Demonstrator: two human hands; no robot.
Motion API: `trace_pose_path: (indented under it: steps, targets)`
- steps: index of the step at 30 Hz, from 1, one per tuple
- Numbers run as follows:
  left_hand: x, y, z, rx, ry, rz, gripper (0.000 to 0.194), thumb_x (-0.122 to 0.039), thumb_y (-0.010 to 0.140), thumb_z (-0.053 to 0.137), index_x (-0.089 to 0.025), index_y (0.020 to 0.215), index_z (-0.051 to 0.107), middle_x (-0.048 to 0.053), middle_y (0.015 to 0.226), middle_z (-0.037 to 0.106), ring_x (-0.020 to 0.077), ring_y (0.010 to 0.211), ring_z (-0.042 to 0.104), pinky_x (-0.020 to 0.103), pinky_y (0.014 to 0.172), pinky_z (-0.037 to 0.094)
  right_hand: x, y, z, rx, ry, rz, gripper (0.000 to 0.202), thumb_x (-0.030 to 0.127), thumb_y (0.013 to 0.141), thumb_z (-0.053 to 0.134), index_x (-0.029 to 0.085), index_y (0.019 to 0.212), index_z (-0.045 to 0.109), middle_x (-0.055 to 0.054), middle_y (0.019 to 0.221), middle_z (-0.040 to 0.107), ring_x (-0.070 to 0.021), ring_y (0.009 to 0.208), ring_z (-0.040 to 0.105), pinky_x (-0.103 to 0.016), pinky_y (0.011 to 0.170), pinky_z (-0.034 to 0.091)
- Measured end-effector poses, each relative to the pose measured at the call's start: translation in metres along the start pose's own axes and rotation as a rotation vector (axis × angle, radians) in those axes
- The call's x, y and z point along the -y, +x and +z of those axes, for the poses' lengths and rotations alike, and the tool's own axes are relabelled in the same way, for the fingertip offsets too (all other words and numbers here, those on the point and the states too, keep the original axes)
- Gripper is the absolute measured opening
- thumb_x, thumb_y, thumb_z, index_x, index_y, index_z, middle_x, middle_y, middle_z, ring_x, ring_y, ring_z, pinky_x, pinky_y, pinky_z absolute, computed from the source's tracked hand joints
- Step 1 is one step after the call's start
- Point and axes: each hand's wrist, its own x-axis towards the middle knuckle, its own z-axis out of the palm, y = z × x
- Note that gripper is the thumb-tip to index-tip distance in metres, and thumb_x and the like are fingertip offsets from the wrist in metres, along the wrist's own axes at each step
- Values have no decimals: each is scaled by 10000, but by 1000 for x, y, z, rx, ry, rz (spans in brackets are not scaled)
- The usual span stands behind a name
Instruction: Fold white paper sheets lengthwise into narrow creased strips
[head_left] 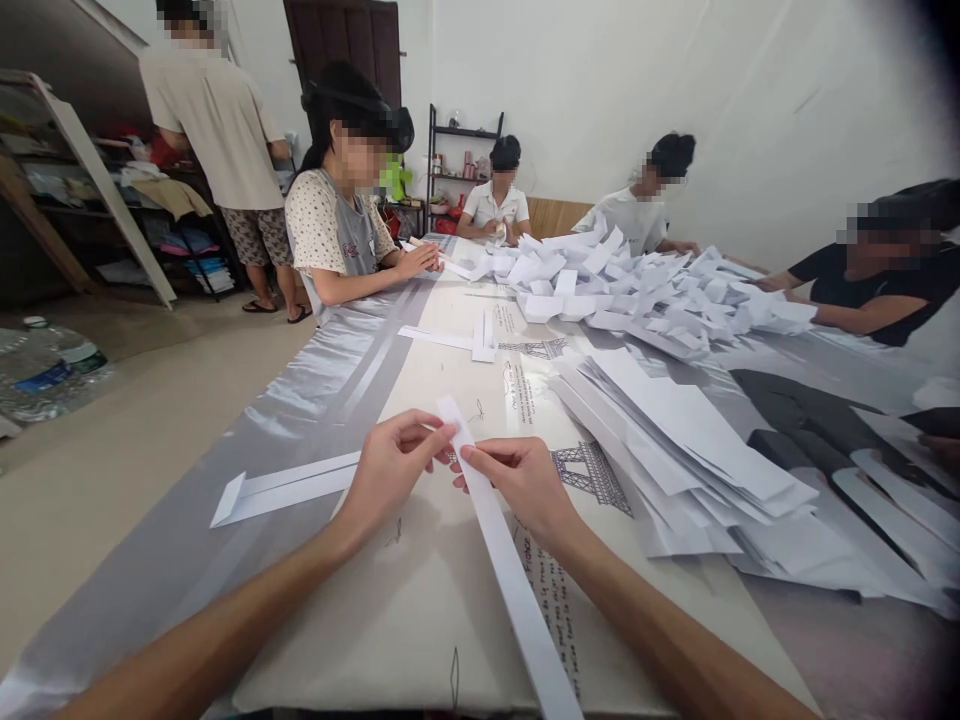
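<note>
Strip (pixel 510 570), white, pinched by your left hand (pixel 401 455) and right hand (pixel 517 475); paper stack (pixel 675 440) beside your right.

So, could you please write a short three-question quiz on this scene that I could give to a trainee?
1. True or false: the left hand and the right hand both touch the long white paper strip.
2. Multiple choice: where is the loose heap of folded paper relative to the stack of flat sheets, as seen by the wearer?
A) Nearer than the stack
B) Beyond the stack
C) Underneath the stack
3. Fill in the blank: the folded paper piece near the left edge of the tablecloth lies closer to the ____ hand.

Key: 1. True; 2. B; 3. left
</note>
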Motion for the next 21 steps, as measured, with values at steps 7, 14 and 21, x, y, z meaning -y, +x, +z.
trace_pose_path:
  steps: [7, 14, 21]
  targets:
    - [3, 0, -2, 116, 82, 62, 307, -441, 883, 680, -181, 720, 691, 5, 646, 653, 141, 614, 591, 242, 609, 449, 0, -3, 4, -73, -260, -137, 348, 391, 898, 620, 206, 611, 688, 33, 523, 474, -126, 522, 408, -273, 519, 291]
    - [4, 1, -4, 176, 257, 105, 362, -465, 923, 602, -191, 705, 696, 11, 655, 671, 144, 595, 574, 247, 580, 416, -7, -3, 3, -93, -390, -158, 403, 425, 910, 586, 203, 578, 634, 32, 535, 375, -127, 536, 301, -287, 515, 228]
    - [8, 6, -6, 209, 117, 72, 332, -465, 882, 647, -181, 718, 693, 35, 683, 682, 159, 628, 595, 258, 602, 459, -9, -2, 3, -89, -431, -164, 412, 411, 900, 567, 207, 542, 578, 31, 535, 343, -128, 541, 273, -287, 526, 216]
